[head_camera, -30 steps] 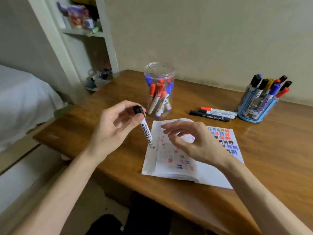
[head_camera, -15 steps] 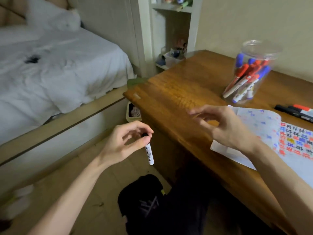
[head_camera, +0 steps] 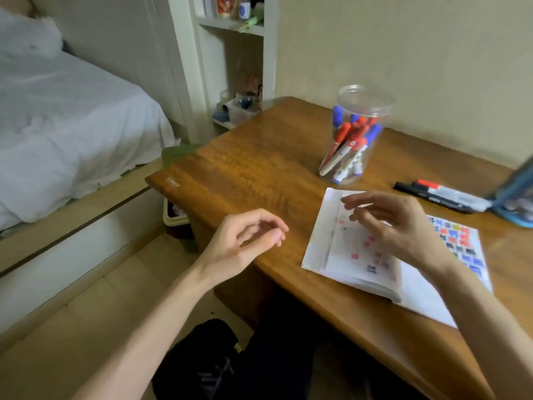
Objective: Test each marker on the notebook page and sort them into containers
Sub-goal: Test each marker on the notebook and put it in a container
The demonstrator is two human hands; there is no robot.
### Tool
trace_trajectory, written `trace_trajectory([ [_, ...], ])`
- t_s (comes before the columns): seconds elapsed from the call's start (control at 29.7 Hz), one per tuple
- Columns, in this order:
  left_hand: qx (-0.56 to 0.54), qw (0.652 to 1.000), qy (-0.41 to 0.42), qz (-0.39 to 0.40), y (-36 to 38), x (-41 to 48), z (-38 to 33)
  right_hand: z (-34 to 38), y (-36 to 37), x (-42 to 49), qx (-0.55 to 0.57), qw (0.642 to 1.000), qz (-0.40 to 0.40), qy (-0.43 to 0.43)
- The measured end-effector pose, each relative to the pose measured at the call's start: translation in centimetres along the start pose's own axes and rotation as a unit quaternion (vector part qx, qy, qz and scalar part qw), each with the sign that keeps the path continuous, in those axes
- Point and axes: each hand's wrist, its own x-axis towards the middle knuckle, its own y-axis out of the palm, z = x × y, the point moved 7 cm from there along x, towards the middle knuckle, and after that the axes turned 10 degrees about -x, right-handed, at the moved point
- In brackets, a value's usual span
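Left hand was out over the desk's near-left corner, fingers loosely curled toward the thumb, nothing held. Right hand was over the open notebook, fingers relaxed and slightly apart, empty; contact with the page could not be told. Notebook lay flat on the wooden desk, pages dotted red and blue. Clear jar stood behind it, holding red- and blue-capped markers. Loose markers lay right of the jar, beside a blue holder.

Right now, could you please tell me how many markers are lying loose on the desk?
2: the black marker and red-capped marker, side by side between the jar and blue holder. More may be hidden.
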Motion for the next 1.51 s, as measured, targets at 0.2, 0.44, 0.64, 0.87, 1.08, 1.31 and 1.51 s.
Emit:
trace_trajectory([
  [0.2, -0.01, 0.998, 0.019, 0.053, 6.8, 4.6, -0.7, -5.6, -5.1, -2.7, -0.027, 0.995, -0.066, 0.07],
  [0.44, -0.014, 0.993, 0.042, 0.11, 13.0, 9.7, -1.6, -9.7, -8.8, -5.1, -0.035, 0.986, -0.112, 0.115],
  [0.64, 0.062, 0.977, 0.023, 0.202, 18.6, 14.6, -0.2, -11.9, -9.6, -6.3, -0.036, 0.98, -0.143, 0.134],
  [0.87, 0.332, 0.937, 0.038, 0.102, 20.4, 21.6, 1.8, -13.1, -10.4, -6.4, -0.063, 0.975, -0.136, 0.165],
  [1.08, 0.487, 0.87, 0.035, 0.067, 21.2, 24.2, 3.5, -13.1, -10.8, -6.6, -0.069, 0.972, -0.148, 0.169],
  [1.31, 0.434, 0.896, 0.07, 0.064, 20.9, 23.6, 3.1, -12.9, -10.4, -7.0, -0.073, 0.97, -0.156, 0.171],
  [1.51, 0.232, 0.968, 0.013, 0.089, 20.0, 20.6, 1.4, -11.9, -8.8, -6.9, -0.06, 0.972, -0.13, 0.187],
])
